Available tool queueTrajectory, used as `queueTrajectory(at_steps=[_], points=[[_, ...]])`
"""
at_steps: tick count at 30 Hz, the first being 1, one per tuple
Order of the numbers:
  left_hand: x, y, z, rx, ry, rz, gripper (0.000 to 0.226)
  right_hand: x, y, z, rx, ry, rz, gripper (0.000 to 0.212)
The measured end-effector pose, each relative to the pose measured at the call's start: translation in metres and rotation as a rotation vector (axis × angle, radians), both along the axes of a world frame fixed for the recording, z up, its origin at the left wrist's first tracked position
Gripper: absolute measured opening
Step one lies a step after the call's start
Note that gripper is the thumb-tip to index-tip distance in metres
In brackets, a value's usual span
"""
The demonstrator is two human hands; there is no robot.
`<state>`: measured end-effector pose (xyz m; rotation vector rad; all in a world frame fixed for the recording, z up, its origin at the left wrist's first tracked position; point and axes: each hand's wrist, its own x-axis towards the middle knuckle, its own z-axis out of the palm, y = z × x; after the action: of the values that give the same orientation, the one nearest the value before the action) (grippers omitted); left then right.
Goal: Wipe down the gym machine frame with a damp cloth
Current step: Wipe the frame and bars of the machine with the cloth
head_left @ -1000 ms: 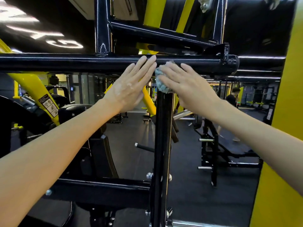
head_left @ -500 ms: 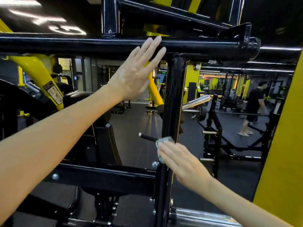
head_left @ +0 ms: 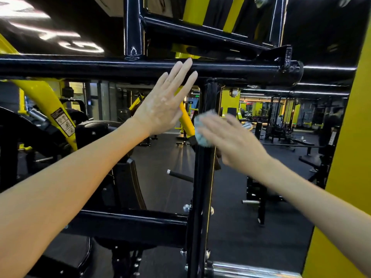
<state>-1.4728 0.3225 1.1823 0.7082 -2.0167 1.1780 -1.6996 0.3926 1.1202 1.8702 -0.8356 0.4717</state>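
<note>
The gym machine frame is glossy black tube: a horizontal top bar [head_left: 80,67] and a vertical post [head_left: 200,187] that meets it near the centre. My left hand [head_left: 162,105] lies flat, fingers straight, with its fingertips on the top bar just left of the joint. My right hand [head_left: 230,141], blurred by motion, presses a small light-blue cloth [head_left: 200,131] against the upper part of the post with extended fingers. Most of the cloth is hidden under the fingers.
A lower black crossbar [head_left: 130,223] joins the post on the left. A chrome sleeve [head_left: 251,269] sticks out at the bottom. A yellow pillar [head_left: 345,177] stands close on the right. Yellow and black machines fill the dark gym floor behind, with a person [head_left: 331,125] far right.
My right hand slid the cloth down the post from the top joint, then back up to the upper part. My left hand stayed flat on the top bar.
</note>
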Motion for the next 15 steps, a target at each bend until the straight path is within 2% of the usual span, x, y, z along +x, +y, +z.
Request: queueTrajectory(at_steps=[3,6,10,15], points=[[0.001,-0.001,-0.001,-0.001,0.001,0.004,0.078,0.007,-0.001,0.050,-0.056,-0.087,-0.043,0.064],[-0.001,0.000,-0.003,0.000,0.010,0.008,0.077,0.012,-0.008,0.061,-0.079,-0.127,-0.025,0.060],[-0.001,0.001,-0.003,0.005,0.020,0.020,0.077,0.013,-0.009,0.010,-0.076,-0.195,0.063,0.055],[-0.005,0.002,-0.006,0.007,0.037,0.044,0.074,0.008,-0.005,-0.089,0.067,-0.130,0.147,0.040]])
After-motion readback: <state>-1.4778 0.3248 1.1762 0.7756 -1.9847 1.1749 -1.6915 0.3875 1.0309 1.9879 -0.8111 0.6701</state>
